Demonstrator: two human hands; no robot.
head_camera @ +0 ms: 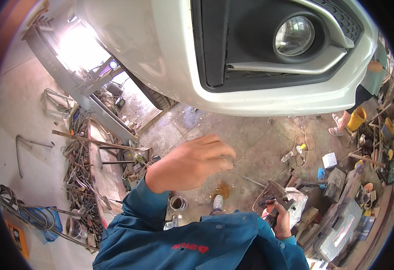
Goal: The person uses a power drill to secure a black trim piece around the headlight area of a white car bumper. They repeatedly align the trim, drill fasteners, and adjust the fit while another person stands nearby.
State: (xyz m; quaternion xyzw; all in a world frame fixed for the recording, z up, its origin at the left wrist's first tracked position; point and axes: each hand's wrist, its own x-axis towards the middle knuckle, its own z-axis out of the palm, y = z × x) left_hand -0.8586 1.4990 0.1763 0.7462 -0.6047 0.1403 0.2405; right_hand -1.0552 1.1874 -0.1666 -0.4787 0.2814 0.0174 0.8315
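A white car bumper (170,67) fills the upper part of the view, with a round fog lamp (294,36) set in a black surround and a silver trim strip. Below it, my left hand (193,162) is raised over the floor with its fingers curled. Whether anything small is between the fingertips I cannot tell. Low on the right, near my body, my right hand (280,219) grips a grey metal tool (284,199); its exact kind is unclear. A thin metal rod (253,181) shows between the two hands; what holds or supports it is not clear.
Scrap rods and pipes (79,172) line the left wall beside a lift post (58,67). A bucket (178,203) stands near my foot. A grey tool case (339,229), wooden pieces and a yellow bucket (357,118) are at the right. Another person's sandalled foot (336,131) is beyond the bumper.
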